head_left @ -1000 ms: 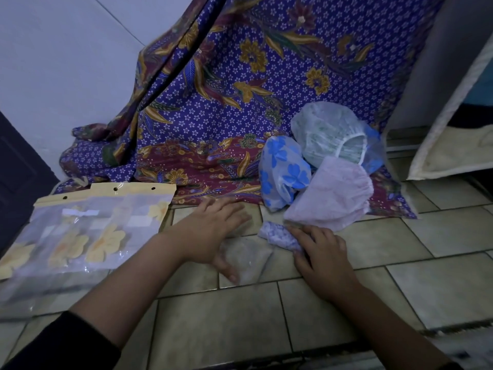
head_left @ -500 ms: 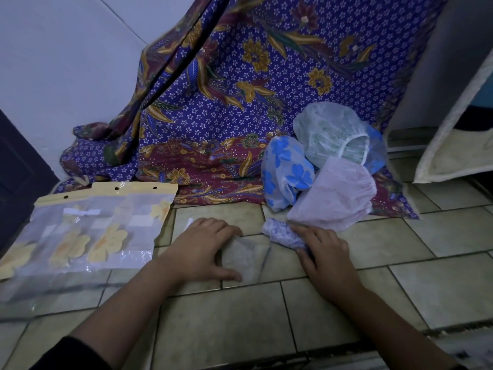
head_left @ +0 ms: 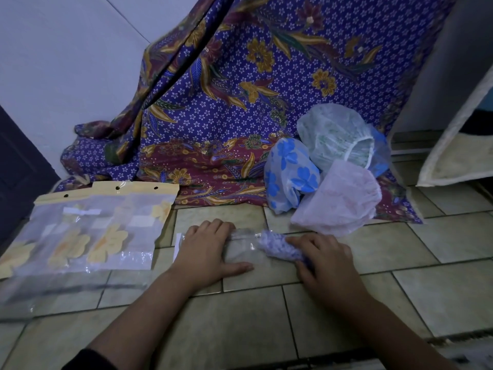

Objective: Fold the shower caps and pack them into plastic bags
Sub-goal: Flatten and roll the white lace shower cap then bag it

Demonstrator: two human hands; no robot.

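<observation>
Pressing a clear bag [head_left: 242, 252] flat on near floor tiles with left hand [head_left: 205, 252], fingers straight; gripping a folded cap [head_left: 280, 245] with curled right hand [head_left: 326, 260] at the bag mouth. Seemingly early on: three loose caps [head_left: 341, 198] heaped far right, unfolded; spare bags [head_left: 93, 231] left, apparently unfilled.
</observation>
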